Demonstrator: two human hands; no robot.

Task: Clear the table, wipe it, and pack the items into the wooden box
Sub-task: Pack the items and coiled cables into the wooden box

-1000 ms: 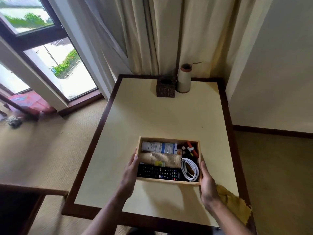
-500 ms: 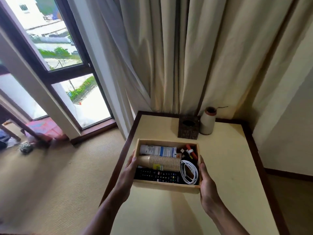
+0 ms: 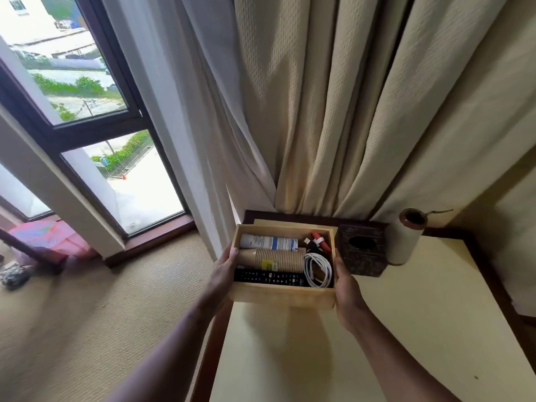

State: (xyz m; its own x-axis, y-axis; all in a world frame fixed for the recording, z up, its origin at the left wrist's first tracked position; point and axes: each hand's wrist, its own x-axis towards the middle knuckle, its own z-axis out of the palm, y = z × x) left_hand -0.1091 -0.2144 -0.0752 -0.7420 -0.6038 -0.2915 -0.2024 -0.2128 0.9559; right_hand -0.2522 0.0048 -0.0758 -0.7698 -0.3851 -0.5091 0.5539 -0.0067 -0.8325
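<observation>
The wooden box (image 3: 282, 294) is held over the far left corner of the cream table (image 3: 377, 329), close to the curtain. My left hand (image 3: 222, 272) grips its left wall with the thumb over the rim, and my right hand (image 3: 346, 288) grips its right wall. Inside lie a white and blue tube (image 3: 268, 242), a stack of brown paper cups (image 3: 275, 259), a black remote (image 3: 269, 278), a coiled white cable (image 3: 319, 269) and small red and black pieces (image 3: 317, 242).
A dark carved tissue box (image 3: 362, 253) stands right beside the wooden box, with a white vase (image 3: 404, 239) further right. Heavy cream curtains (image 3: 333, 111) hang behind the table. A window (image 3: 87, 111) and beige carpet (image 3: 87, 314) lie to the left.
Both hands have carried the box away from me toward the table's far left corner, next to the tissue box. The yellow cloth near the front edge has left the view.
</observation>
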